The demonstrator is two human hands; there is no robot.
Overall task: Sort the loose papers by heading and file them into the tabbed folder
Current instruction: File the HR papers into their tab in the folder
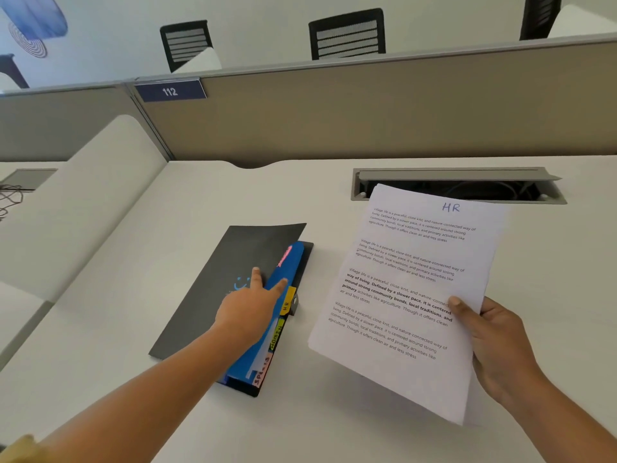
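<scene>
The left hand [248, 304] covers part of the pale blue logo on the black tabbed folder [233, 282] lying mid-desk. The pink top tab [285, 255] is too blurred to read. The right hand's [497, 345] fingers are hidden behind the white printed sheets headed HR [410, 289].

A white desk [334, 429] carries everything here. A dark folder [233, 262] lies flat on it, left of the middle, angled, with blue dividers and coloured tabs [287, 304] along its right edge. At the far right, a grey cable hatch [457, 177] is set into the desk, its lid raised.
</scene>
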